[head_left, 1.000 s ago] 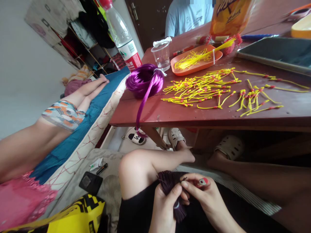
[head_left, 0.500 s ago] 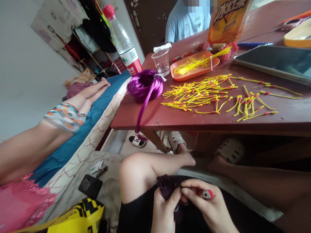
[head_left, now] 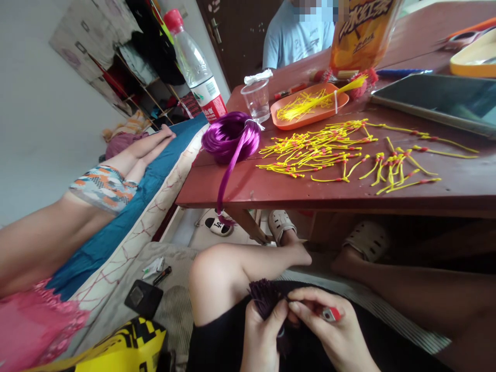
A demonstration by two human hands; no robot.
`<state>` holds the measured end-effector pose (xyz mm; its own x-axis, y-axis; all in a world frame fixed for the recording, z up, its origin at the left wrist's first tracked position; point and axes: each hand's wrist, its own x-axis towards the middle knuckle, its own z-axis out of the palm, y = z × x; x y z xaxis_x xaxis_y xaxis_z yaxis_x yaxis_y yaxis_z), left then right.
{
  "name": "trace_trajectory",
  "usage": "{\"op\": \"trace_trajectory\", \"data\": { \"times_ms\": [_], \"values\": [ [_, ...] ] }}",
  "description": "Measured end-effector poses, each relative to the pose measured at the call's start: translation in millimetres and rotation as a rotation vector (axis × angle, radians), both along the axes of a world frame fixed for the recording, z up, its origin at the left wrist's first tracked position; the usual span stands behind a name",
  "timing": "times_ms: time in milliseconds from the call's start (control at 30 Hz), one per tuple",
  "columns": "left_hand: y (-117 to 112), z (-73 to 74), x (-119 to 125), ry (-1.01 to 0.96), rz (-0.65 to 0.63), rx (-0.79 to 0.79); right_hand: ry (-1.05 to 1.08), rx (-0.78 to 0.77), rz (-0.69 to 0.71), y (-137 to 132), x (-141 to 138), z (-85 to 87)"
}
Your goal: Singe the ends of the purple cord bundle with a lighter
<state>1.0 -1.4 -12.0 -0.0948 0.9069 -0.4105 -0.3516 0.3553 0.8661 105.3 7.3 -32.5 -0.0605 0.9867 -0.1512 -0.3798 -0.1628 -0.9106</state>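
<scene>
**Dark bundle in the hands; knotted strings on the desk**

You are gripping a dark purple bundle (head_left: 264, 293) in your left hand (head_left: 261, 328), fingers and thumb wrapping it above your lap, below the near edge of the desk (head_left: 240, 192). Your right hand (head_left: 333, 330) is pinching something too small to identify at its fingertips, beside the left thumb, and is also holding a red lighter-like object (head_left: 331, 313).

Judging by their matching form, the yellow-and-red knotted strings (head_left: 318, 145) lying along the desk's near edge are looking finished. The bundle's strands are appearing unworked; how many are remaining cannot be told.

Surface: a purple coil (head_left: 217, 138) is resting by the near left corner, its tail hanging over the near edge. Behind the strings, an orange tray (head_left: 281, 122) is carrying loose yellow strands; a dark-screened device (head_left: 437, 98) is lying toward the right edge.

Room: a person in a blue shirt (head_left: 296, 39) is appearing beyond the far edge; another person (head_left: 104, 188) is lying on a blue-sheeted bed (head_left: 96, 243), left of the desk.
</scene>
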Motion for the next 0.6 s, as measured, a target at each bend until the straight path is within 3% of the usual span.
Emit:
{"op": "trace_trajectory", "data": {
  "times_ms": [600],
  "values": [
    [0.2, -2.1, -1.5, 0.039, -0.003, -0.001, 0.03, -0.045, 0.028, 0.0, -1.5, -2.8]
  ]
}}
